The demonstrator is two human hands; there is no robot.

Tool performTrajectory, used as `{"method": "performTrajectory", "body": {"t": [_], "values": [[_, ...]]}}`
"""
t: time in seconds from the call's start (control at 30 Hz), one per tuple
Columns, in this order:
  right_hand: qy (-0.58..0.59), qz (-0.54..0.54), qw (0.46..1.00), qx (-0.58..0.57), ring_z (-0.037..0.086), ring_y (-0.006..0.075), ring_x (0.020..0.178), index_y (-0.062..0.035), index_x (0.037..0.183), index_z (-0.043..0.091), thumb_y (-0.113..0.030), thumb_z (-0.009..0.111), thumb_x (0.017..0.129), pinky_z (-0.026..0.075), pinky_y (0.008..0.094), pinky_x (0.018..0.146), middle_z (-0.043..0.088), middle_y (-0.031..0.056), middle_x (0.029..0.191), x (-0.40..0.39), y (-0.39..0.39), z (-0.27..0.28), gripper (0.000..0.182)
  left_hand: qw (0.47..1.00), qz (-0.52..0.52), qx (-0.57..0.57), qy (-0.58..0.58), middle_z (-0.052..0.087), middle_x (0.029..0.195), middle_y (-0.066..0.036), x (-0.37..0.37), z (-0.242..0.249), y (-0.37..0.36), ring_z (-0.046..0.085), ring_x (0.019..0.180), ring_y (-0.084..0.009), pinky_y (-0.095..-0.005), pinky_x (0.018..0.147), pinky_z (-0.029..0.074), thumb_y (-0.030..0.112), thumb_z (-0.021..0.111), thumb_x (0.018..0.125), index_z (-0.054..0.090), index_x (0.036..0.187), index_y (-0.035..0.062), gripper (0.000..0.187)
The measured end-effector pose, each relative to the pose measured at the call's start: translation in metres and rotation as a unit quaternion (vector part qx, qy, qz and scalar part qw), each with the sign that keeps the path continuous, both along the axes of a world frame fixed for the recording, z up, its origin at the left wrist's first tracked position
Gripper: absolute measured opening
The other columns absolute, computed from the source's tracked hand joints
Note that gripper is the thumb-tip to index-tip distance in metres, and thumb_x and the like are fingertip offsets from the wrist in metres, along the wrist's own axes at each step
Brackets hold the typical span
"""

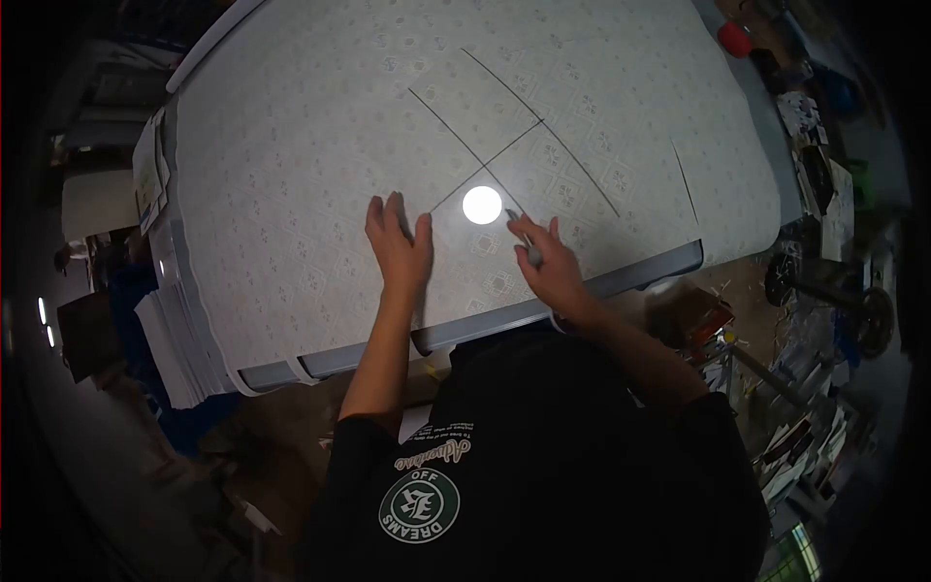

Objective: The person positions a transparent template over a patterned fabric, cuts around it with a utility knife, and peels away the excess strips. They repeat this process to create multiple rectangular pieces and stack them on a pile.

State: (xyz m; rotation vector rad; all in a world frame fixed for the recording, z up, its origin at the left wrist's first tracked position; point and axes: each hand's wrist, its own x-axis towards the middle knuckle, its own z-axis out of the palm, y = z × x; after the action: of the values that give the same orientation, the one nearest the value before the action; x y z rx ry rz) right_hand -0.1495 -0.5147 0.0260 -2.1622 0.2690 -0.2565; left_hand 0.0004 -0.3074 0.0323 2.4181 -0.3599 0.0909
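Observation:
A pale patterned sheet (pixel 291 145) covers the large table, with long dark lines (pixel 579 165) drawn across it. My left hand (pixel 399 244) rests on the sheet with its fingers apart, beside the lower end of a crossing line. To the right, my right hand (pixel 549 260) holds a slim pen-like tool (pixel 532 254), its tip close to the end of a line. Between my hands lies a bright round spot of light (pixel 482 205) on the sheet.
A grey table edge (pixel 485 325) runs along my body. Stacked papers (pixel 173 339) stand at the left. A red round object (pixel 734 39) sits at the upper right, and a handwheel (pixel 876 320) and cluttered papers (pixel 810 456) are beyond the right side.

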Motion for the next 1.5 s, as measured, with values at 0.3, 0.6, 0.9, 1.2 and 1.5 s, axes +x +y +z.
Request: {"method": "performTrajectory", "body": {"t": [0.3, 0.6, 0.9, 1.2, 1.5], "values": [[0.041, 0.154, 0.94, 0.301, 0.072, 0.0247, 0.096, -0.0063, 0.13, 0.064, -0.006, 0.062, 0.099, 0.057, 0.034, 0.08, 0.074, 0.0151, 0.101, -0.007, -0.034, -0.009, 0.031, 0.983, -0.035, 0.178, 0.038, 0.024, 0.162, -0.031, -0.087, 0.0, 0.014, 0.023, 0.149, -0.0519, -0.0687, 0.118, 0.016, 0.042, 0.07, 0.091, 0.048, 0.152, 0.0152, 0.07], [-0.026, 0.13, 0.991, 0.003, 0.06, 0.0359, 0.125, -0.0036, 0.138, 0.056, -0.005, 0.075, 0.088, 0.049, 0.0434, 0.101, 0.065, 0.0151, 0.126, -0.031, -0.053, -0.007, 0.054, 0.985, -0.017, 0.17, 0.032, 0.019, 0.165, -0.03, -0.097, -0.009, 0.063, 0.021, 0.152, -0.0485, -0.0693, 0.118, 0.014, 0.039, 0.066, 0.095, 0.047, 0.154, 0.0166, 0.066], [0.078, 0.142, 0.982, -0.096, 0.044, 0.046, 0.139, -0.0034, 0.141, 0.051, -0.025, 0.087, 0.077, 0.028, 0.0582, 0.119, 0.062, 0.0154, 0.125, -0.038, 0.007, -0.002, 0.077, 0.968, -0.121, 0.213, 0.058, 0.019, 0.167, -0.025, -0.095, 0.013, 0.093, 0.015, 0.155, -0.0455, -0.0673, 0.121, 0.009, 0.064, 0.079, 0.073, 0.041, 0.157, 0.0166, 0.104], [0.042, 0.113, 0.98, -0.155, 0.054, 0.0382, 0.125, -0.005, 0.157, 0.034, -0.029, 0.086, 0.077, 0.024, 0.0598, 0.121, 0.067, 0.01, 0.115, -0.041, 0.012, -0.007, 0.098, 0.97, -0.152, 0.19, -0.002, 0.022, 0.166, -0.023, -0.091, -0.006, 0.11, 0.016, 0.155, -0.042, -0.0638, 0.122, 0.009, 0.065, 0.078, 0.073, 0.042, 0.156, 0.0162, 0.102], [-0.008, 0.065, 0.982, -0.179, 0.043, 0.0442, 0.141, -0.0002, 0.156, 0.032, -0.029, 0.084, 0.08, 0.027, 0.0556, 0.121, 0.067, 0.0156, 0.118, -0.045, 0.022, -0.012, 0.096, 0.975, -0.127, 0.184, -0.003, 0.021, 0.166, -0.025, -0.099, -0.013, 0.108, 0.014, 0.155, -0.0447, -0.069, 0.12, 0.007, 0.062, 0.074, 0.078, 0.041, 0.156, 0.0141, 0.097]]}}
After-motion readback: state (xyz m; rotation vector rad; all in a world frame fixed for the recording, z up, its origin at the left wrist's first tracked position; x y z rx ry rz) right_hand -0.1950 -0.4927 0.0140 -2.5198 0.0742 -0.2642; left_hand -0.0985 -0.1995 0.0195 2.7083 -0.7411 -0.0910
